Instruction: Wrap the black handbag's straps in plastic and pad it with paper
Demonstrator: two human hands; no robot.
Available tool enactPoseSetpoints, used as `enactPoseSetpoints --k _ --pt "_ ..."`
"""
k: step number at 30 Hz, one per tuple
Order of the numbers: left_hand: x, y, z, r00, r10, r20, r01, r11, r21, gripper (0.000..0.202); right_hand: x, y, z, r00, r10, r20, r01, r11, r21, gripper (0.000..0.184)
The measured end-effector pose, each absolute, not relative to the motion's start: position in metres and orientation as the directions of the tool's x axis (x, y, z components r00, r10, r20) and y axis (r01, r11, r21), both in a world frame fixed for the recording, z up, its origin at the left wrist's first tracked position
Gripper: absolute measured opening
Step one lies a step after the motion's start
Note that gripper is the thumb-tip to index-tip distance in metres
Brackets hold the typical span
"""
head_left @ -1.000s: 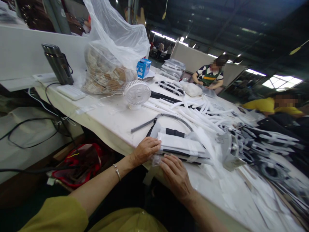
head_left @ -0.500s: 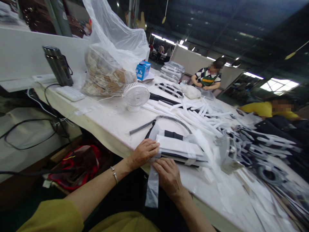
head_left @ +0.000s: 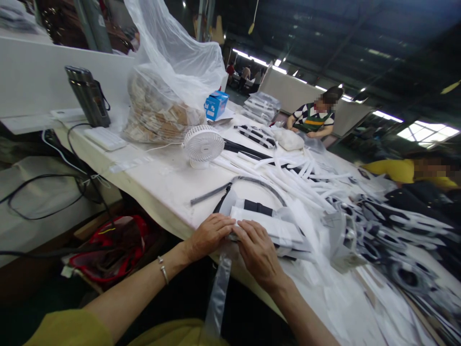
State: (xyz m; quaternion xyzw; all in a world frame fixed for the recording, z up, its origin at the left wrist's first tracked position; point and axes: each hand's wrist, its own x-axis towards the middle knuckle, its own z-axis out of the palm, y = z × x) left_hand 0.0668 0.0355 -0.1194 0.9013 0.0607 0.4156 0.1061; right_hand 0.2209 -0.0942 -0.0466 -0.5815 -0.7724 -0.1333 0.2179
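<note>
A flat stack of white and black strap-like pieces in clear plastic (head_left: 273, 229) lies near the front edge of the white table (head_left: 169, 185). My left hand (head_left: 209, 235) rests on the stack's near left end, fingers curled over it. My right hand (head_left: 257, 254) lies beside it on the same end, fingers bent and pressing down. A clear plastic strip (head_left: 218, 298) hangs from under my hands over the table edge.
A small white fan (head_left: 203, 144), a big clear bag of cardboard tags (head_left: 162, 103), a blue box (head_left: 215, 104), a dark flask (head_left: 87, 96) and a keyboard (head_left: 105, 138) stand to the left. White strips and black parts cover the right. Other people sit across the table.
My right hand has moved up onto the stack's end beside my left hand. The clear plastic strip now hangs lower over the table edge. My view has shifted slightly.
</note>
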Motion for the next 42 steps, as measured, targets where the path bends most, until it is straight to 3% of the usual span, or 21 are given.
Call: enactPoseSetpoints --k 5,12,15,19,21,29,36,42 --pt "0.067 0.035 -0.12 0.632 0.225 0.741 0.01 -0.959 0.283 0.024 0.219 -0.074 -0.052 -0.166 0.846 0.506 0.936 0.297 -0.189 0.011" --pt "0.067 0.037 -0.125 0.643 0.253 0.723 0.024 -0.95 0.311 0.056 0.231 -0.055 -0.041 0.037 0.876 0.48 0.888 0.192 -0.419 0.016" --pt "0.066 0.038 -0.123 0.695 0.227 0.682 0.038 -0.959 0.28 0.053 0.246 -0.029 -0.024 0.183 0.867 0.463 0.864 0.082 -0.497 0.017" --pt "0.065 0.039 -0.122 0.712 0.203 0.672 0.027 -0.964 0.263 0.04 0.273 0.019 0.0 0.503 0.834 0.229 0.546 -0.101 -0.832 0.017" --pt "0.066 0.039 -0.122 0.704 0.198 0.682 0.014 -0.964 0.266 0.038 0.285 0.045 0.006 0.562 0.815 0.143 0.396 -0.113 -0.911 0.02" --pt "0.066 0.039 -0.12 0.676 0.199 0.709 0.022 -0.968 0.25 0.033 0.318 0.122 0.003 0.667 0.743 0.058 0.186 -0.091 -0.978 0.015" --pt "0.066 0.039 -0.113 0.653 0.19 0.733 0.018 -0.972 0.235 0.03 0.342 0.152 -0.004 0.708 0.692 0.141 0.235 -0.042 -0.971 0.014" --pt "0.066 0.039 -0.111 0.638 0.2 0.743 0.002 -0.966 0.259 0.028 0.327 0.126 0.023 0.628 0.742 0.234 0.358 -0.009 -0.934 0.016"
